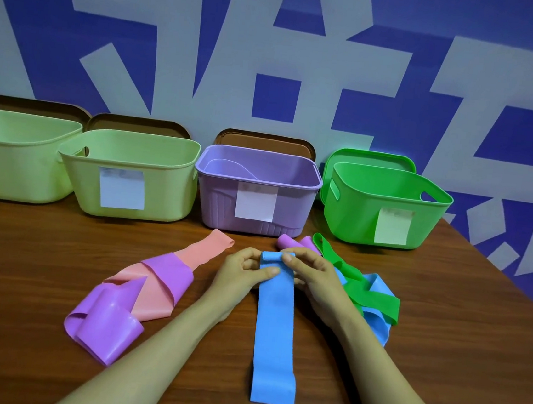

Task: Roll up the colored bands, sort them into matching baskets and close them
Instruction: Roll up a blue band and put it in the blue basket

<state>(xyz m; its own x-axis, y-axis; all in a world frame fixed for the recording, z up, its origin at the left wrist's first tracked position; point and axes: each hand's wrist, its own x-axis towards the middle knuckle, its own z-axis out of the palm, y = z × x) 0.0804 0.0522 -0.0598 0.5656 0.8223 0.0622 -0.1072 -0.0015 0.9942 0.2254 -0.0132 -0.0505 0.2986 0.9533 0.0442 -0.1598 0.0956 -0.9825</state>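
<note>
- Both forearms come in from the bottom edge and are cut off there.
- The blue band lies flat on the table, running away from the person between the arms. Its far end is wound into a small roll.
- Left of it, a loosely folded purple band overlaps a pink band. How the two interlace underneath cannot be made out.
- Left hand: fingers curled on the roll's left end, thumb pressing the flat strip just below it.
- Right hand: fingers curled over the roll's right end, thumb mostly hidden.
- To the right, a green band lies across a second blue band, which is partly hidden by the right wrist.
- A purple roll sits just beyond the fingers, partly hidden by them.
- Back row, all open: pale green basket, cut off at the left edge; second pale green basket; purple basket; green basket. The paper labels are illegible.
- The lids stand behind the baskets, mostly hidden.
</note>
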